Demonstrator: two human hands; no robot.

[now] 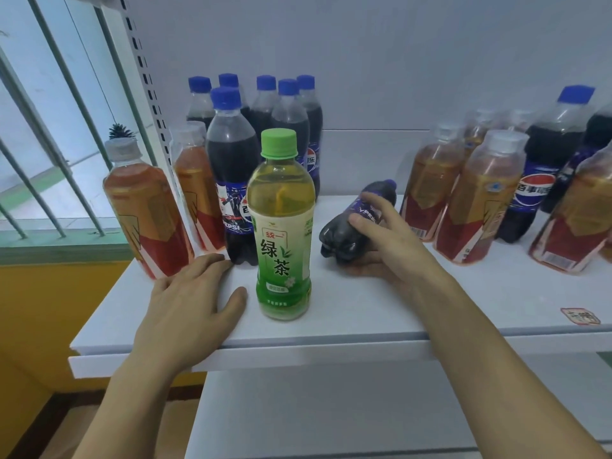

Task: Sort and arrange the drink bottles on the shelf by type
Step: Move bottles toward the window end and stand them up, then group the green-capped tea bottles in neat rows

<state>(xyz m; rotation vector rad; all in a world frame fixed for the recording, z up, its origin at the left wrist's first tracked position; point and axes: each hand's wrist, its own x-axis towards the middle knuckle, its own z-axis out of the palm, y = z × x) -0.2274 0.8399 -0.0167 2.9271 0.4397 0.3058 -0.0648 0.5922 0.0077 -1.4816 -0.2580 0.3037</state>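
While toppled, cola bottle (357, 223) lies under right fingers (371, 207).

Glossy clear plastic green tea bottle (282, 226), smooth matt white shelf (364, 313), shiny printed labels

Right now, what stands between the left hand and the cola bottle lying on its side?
In the head view, one upright green tea bottle stands on the shelf between the left hand and the lying cola bottle, which the right hand grips.
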